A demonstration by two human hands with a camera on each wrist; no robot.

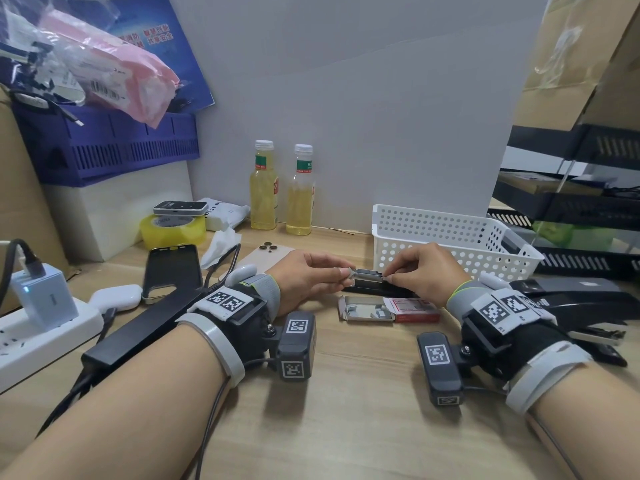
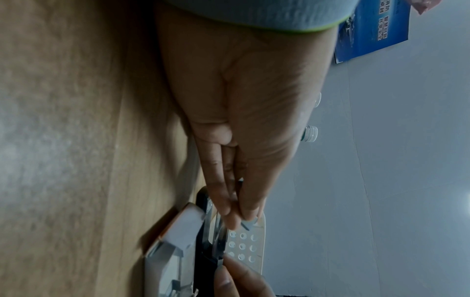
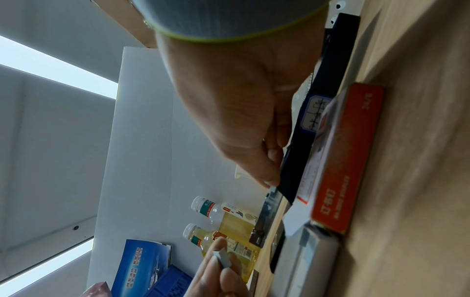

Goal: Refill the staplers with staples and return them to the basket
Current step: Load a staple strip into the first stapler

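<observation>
A black stapler [image 1: 377, 289] lies open on the desk in front of the white basket [image 1: 450, 233], its metal magazine [image 1: 369, 274] raised. My right hand [image 1: 389, 277] pinches the stapler at the magazine's right end; in the right wrist view the thumb and fingers [image 3: 269, 176] grip the black arm [image 3: 292, 170]. My left hand [image 1: 341, 271] pinches a short strip of staples [image 1: 349, 273] just left of the magazine. The strip [image 3: 223, 259] shows between those fingertips. The staple box lies close by: open tray [image 1: 367, 308] and red sleeve [image 1: 415, 310].
More black staplers [image 1: 571, 299] lie at the right, beside black trays. Two bottles [image 1: 277, 188] stand at the back wall. Phones, a tape roll [image 1: 171, 230], a power strip [image 1: 41, 334] and a long black bar [image 1: 138, 323] crowd the left side.
</observation>
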